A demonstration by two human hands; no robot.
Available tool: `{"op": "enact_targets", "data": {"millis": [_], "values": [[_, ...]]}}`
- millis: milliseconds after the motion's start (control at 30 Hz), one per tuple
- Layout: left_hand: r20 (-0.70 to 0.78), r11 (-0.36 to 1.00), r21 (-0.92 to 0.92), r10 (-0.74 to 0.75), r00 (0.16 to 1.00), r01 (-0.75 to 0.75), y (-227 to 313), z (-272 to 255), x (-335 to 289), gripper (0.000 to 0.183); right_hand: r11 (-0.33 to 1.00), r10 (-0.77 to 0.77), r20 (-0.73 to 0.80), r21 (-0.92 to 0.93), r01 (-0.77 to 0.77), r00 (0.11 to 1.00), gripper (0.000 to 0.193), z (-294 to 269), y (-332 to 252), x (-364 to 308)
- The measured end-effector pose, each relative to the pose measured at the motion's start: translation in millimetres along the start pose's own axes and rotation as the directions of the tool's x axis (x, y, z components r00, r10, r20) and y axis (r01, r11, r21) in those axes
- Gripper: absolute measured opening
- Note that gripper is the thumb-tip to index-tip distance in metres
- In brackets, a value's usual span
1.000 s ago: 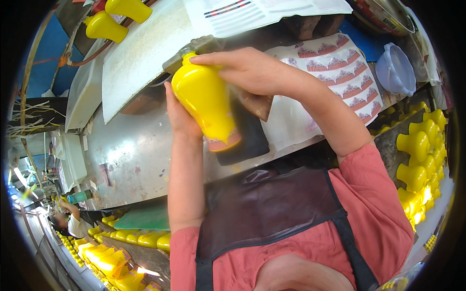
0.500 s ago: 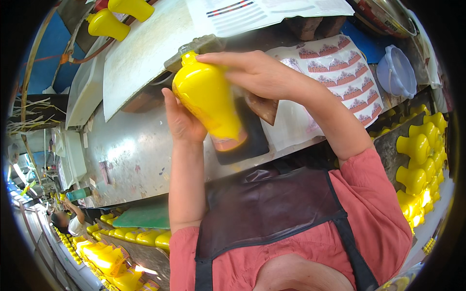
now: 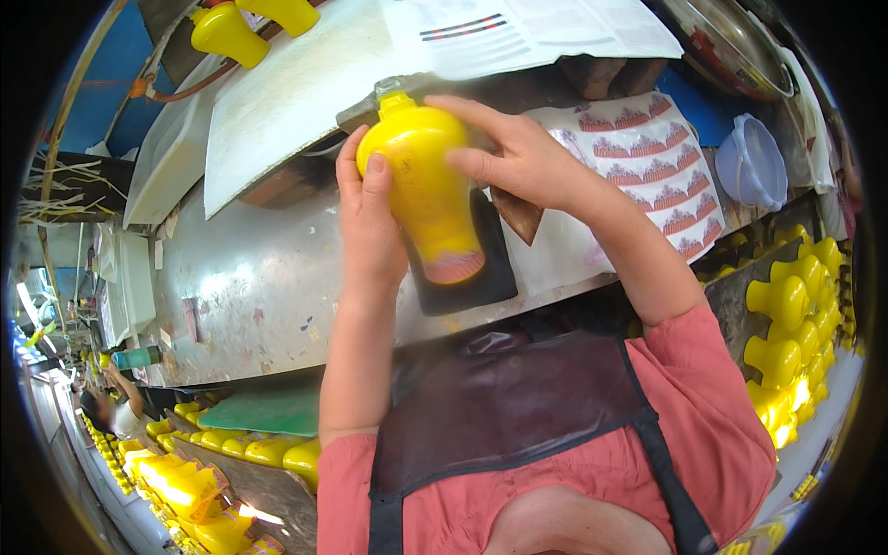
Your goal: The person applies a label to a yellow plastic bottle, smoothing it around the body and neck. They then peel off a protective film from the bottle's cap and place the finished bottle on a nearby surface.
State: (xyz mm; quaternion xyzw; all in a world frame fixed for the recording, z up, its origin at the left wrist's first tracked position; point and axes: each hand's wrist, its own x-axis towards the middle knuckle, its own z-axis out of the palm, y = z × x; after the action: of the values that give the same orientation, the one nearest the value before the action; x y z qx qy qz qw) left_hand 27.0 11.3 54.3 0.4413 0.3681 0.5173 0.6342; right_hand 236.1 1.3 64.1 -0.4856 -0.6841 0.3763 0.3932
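A glossy yellow vase (image 3: 418,176), with a narrow neck, broad shoulder and a reddish patterned band near its base, is in my hands above the bench. My left hand (image 3: 372,227) wraps its left side, thumb pressed on the front. My right hand (image 3: 518,153) holds the right shoulder, with thumb and fingers apart against the surface. Below the vase is a black pad (image 3: 490,277). A brown pointed flat piece (image 3: 520,218) shows just under my right hand. To the right lies a white sheet (image 3: 652,171) with rows of reddish-purple patterned decals.
A metal-topped bench (image 3: 259,287) runs off to the left. A pale blue bucket (image 3: 751,153) and a metal basin (image 3: 735,46) stand at the right. Yellow vases (image 3: 786,305) crowd the right side, with more at lower left. A person (image 3: 116,407) works at far left.
The vase has turned more upright. My right hand has moved from its neck to its right shoulder, and my left thumb now lies across the front. The view has shifted slightly.
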Motion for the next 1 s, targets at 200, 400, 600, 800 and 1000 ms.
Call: {"op": "enact_targets", "data": {"millis": [200,400,600,800,1000], "values": [[-0.01,0.992,0.123,0.025,1.0,-0.023,-1,-3,9,0.048,0.984,0.056,-0.12,-0.16,-0.075,0.991,0.055,4,-5,10],[-0.087,0.953,0.245,0.205,0.975,-0.179,-8,-5,22,0.043,0.9,-0.336,-0.23,-0.364,0.239,0.913,0.043,17,-20,8],[-0.113,0.946,0.29,0.186,0.976,-0.147,-19,-9,37,0.033,0.831,-0.311,-0.124,-0.517,0.207,0.942,0.039,21,-30,16],[-0.104,0.979,0.158,0.144,0.984,-0.126,-18,-10,38,0.029,0.883,-0.268,-0.079,-0.418,0.213,0.96,0.037,12,-27,26],[-0.1,0.906,0.39,0.222,0.97,-0.167,-18,-10,40,0.031,0.845,-0.245,-0.045,-0.499,0.191,0.968,0.041,12,-28,21]]}}
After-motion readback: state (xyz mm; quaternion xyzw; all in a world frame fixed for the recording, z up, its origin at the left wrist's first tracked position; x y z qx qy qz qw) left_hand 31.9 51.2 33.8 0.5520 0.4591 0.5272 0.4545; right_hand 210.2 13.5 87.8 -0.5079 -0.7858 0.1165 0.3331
